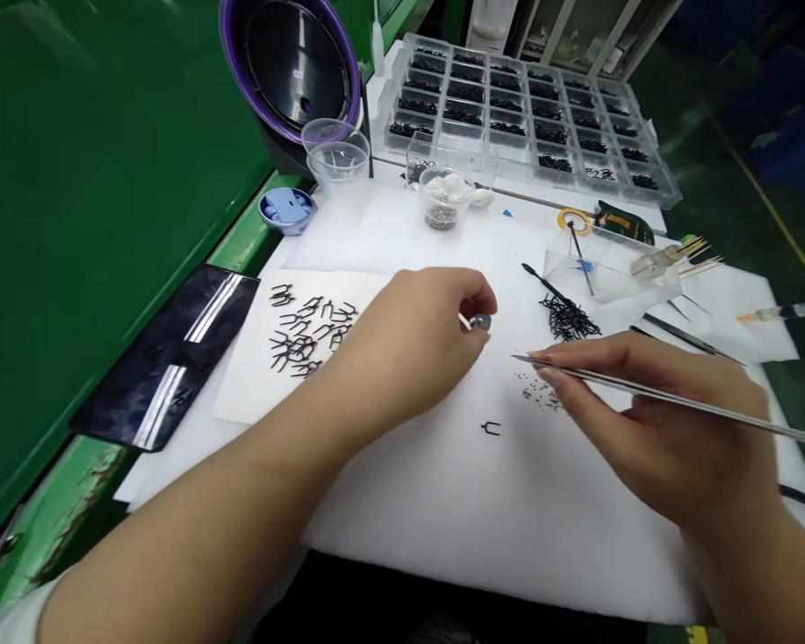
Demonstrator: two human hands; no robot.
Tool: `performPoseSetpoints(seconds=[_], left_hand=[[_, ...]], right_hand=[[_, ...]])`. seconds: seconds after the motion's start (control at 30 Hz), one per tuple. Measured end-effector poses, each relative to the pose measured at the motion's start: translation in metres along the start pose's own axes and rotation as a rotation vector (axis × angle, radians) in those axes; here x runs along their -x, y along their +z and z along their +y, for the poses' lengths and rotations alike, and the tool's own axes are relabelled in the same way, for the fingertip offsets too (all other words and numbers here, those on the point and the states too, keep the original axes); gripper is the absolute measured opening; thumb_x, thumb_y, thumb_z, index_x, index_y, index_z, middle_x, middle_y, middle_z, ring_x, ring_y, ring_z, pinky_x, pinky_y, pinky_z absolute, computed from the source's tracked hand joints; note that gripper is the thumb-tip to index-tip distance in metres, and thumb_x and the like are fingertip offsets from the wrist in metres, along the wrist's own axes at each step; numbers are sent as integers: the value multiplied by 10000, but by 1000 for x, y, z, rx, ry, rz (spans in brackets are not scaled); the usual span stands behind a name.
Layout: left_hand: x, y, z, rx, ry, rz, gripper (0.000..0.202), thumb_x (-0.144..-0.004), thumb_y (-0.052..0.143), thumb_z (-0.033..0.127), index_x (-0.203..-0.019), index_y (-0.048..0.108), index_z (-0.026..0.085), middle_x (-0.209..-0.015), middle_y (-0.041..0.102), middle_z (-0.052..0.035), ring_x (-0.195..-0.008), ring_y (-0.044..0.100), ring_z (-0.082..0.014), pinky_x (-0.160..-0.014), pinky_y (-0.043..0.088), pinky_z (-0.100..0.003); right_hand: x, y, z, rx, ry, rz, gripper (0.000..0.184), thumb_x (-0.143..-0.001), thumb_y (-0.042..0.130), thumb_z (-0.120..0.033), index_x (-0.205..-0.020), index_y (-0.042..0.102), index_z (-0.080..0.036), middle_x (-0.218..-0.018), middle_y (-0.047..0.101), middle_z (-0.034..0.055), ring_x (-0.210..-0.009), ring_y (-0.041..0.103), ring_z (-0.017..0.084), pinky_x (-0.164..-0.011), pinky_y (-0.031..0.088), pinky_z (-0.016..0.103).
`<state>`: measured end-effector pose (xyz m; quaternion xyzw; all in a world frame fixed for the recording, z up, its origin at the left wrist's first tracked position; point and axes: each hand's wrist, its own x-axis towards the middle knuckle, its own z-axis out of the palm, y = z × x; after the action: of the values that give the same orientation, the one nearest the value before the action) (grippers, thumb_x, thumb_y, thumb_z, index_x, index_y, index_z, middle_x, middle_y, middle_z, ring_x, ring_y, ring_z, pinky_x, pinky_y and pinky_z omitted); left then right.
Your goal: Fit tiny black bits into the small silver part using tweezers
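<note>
My left hand [422, 349] reaches over the white work surface, thumb and forefinger closed on a small grey metal piece [481, 321]. Its exact kind is too small to make out. In my right hand [684, 420] is a slim pointed metal tool [650, 390], held like a pen with its tip towards the left hand. Below that tip lie tiny scattered bits [540, 394]. One black fork-shaped part [490, 428] rests by itself between the hands. More black forked parts [301, 344] are spread on a white sheet [241, 394], partly behind my left forearm.
A pile of black pieces [567, 320] lies behind my right hand. Farther back are a divided clear box [529, 165], clear cups [339, 165], a tape roll [573, 222] and a purple-rimmed black device [295, 72]. A dark glossy tablet-like slab [167, 358] lies at left.
</note>
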<state>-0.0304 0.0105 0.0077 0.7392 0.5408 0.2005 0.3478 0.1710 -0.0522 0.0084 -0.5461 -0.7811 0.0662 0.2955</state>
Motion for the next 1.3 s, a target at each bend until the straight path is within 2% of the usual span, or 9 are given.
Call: performPoseSetpoints(seconds=[0.1,0.2,0.4,0.9,1.3], left_hand=[[3,10,6,17,-2,-147,173,-836,603,288,-926,747,256,-861,766,-7,-758,685,-191,-641,497,-299],[4,19,10,-2,-9,-214,176,-833,594,277,-902,753,249,-805,763,-5,-723,685,-191,-618,501,-292],[1,24,11,-28,-30,-220,159,-815,620,297,-879,761,262,-783,764,6,-701,691,-191,-595,504,-294],[2,27,8,-71,1,-223,152,-816,622,283,-883,757,267,-779,760,5,-699,688,-195,-573,497,-295],[2,28,7,-98,2,-199,166,-803,611,259,-885,755,270,-771,753,40,-700,680,-175,-568,485,-286]], right_hand=[[10,-6,5,3,87,94,176,-787,769,-167,-886,721,-304,-867,797,-39,-686,756,194,-617,629,298],[17,-5,6,-16,116,113,207,-782,776,-168,-909,715,-320,-891,798,-46,-712,761,200,-630,635,311],[19,2,8,-15,66,23,166,-833,736,-195,-948,696,-308,-934,797,-65,-761,762,156,-702,631,251],[18,5,6,28,41,-14,104,-859,702,-214,-913,681,-300,-905,798,-68,-715,749,141,-644,597,243],[18,4,7,-26,63,-17,172,-814,729,-154,-929,704,-278,-903,796,-69,-723,740,115,-649,564,218]])
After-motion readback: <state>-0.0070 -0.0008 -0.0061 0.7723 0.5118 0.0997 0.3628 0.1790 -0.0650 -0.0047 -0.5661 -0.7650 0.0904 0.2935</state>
